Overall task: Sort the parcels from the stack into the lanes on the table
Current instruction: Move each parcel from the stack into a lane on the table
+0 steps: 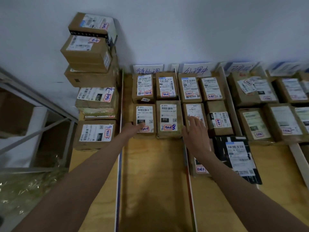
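Both hands reach onto the surface (155, 164). Left hand (133, 128) fingers lie straight on the "150" parcel (145, 118); right hand (194, 131) is spread, holding nothing. Beyond them, lanes part-filled. Far left of the fingers, the stack (93, 81) remains tall: sorting is unfinished.

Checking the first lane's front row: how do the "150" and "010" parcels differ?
The 150 parcel sits left and looks narrower; the 010 parcel sits right and looks wider. The left hand touches the 150 parcel's near left corner; no hand is on the 010 parcel. The 010 label has blue pen marks; the 150 label shows none. Both are brown, white-labelled, with a red-outlined sticker.
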Tool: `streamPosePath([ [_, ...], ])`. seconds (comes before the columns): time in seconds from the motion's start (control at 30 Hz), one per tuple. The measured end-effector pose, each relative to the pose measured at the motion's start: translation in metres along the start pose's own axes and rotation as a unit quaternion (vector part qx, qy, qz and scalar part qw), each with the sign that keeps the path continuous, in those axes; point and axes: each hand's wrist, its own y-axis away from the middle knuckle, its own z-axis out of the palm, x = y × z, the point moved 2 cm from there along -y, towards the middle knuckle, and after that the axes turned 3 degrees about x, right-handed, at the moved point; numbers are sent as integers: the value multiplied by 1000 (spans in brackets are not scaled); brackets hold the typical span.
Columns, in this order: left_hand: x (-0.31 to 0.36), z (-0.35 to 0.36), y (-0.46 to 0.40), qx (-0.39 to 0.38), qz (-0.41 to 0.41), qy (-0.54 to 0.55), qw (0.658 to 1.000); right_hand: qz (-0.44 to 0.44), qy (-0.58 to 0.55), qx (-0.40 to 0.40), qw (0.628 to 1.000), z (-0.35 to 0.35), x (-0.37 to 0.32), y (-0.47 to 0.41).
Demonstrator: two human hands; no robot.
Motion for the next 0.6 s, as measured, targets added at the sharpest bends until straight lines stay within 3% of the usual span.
streamPosePath([
  [0.13,6,-1,-5,20,26,-21,999,0,-15,18,1000,1,2,0],
  [0.27,10,6,12,95,123,-78,985,-5,-20,33,999,5,6,0],
  [0.33,3,12,30,155,200,-158,954,-18,-29,46,998,5,5,1],
  [0.43,-23,26,53,172,300,-296,890,-31,-13,52,998,9,5,6],
  [0.6,-47,36,52,156,306,-409,845,-33,24,40,998,17,9,16],
])
